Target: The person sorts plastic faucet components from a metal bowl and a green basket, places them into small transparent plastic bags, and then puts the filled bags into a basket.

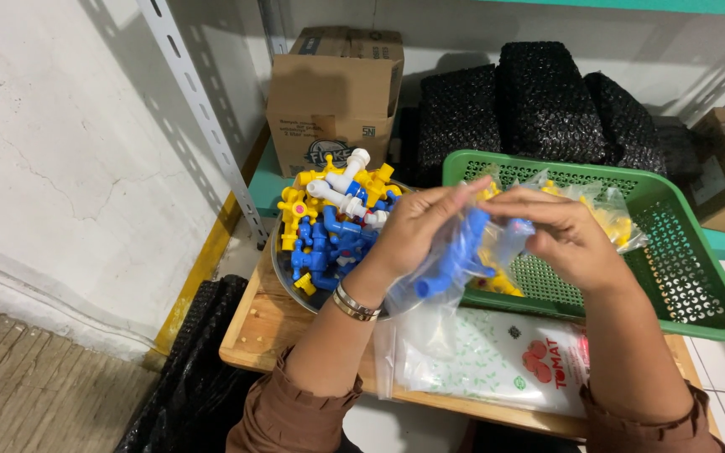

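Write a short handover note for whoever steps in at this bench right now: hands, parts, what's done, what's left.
Left hand and right hand: both pinch one clear plastic bag with a blue plastic tap inside, held above the wooden board.
Parts: loose blue, yellow and white taps heaped in the metal bowl on the left.
Done: a few bagged yellow taps lie in the green basket.
Left: the bag in hand is not yet in the basket, and the bowl is full.
Spare bags lie flat in front.
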